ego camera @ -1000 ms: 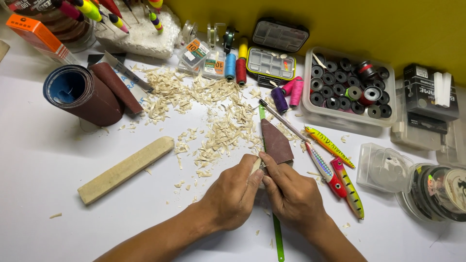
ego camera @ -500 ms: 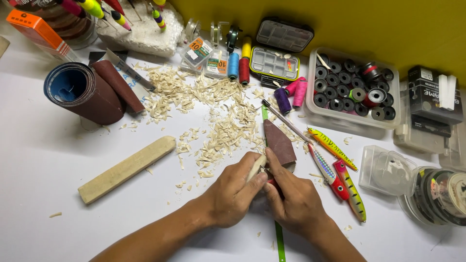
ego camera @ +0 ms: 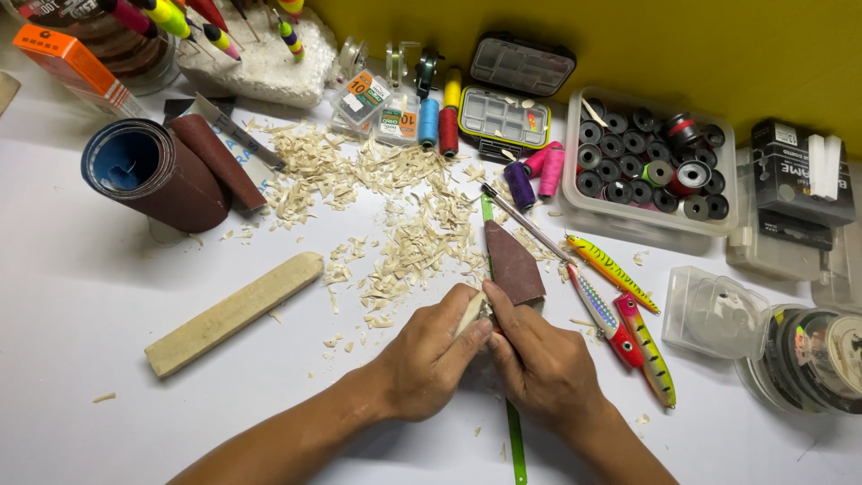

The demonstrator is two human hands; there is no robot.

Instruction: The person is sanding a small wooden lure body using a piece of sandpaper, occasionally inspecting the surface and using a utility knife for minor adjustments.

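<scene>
While the left hand (ego camera: 431, 355) pinches a small pale wood piece (ego camera: 470, 313) to steady it just above the desk (ego camera: 81, 296), the right hand (ego camera: 539, 364) presses a folded sandpaper sheet (ego camera: 512, 262) against it. Wood shavings (ego camera: 404, 224) lie just beyond; painted fishing lures (ego camera: 620, 314) sit alongside.

Sandpaper strip (ego camera: 512, 262) slid fwd over wood piece (ego camera: 470, 312); hands barely shifted.

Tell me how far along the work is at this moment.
Carving looks largely done: wood shavings cover the table. In hand: the left hand grips a small pale wood piece while the right hand presses brown sandpaper to it. Left: it is bare, unlike the painted lures; a wooden block lies uncut.
</scene>
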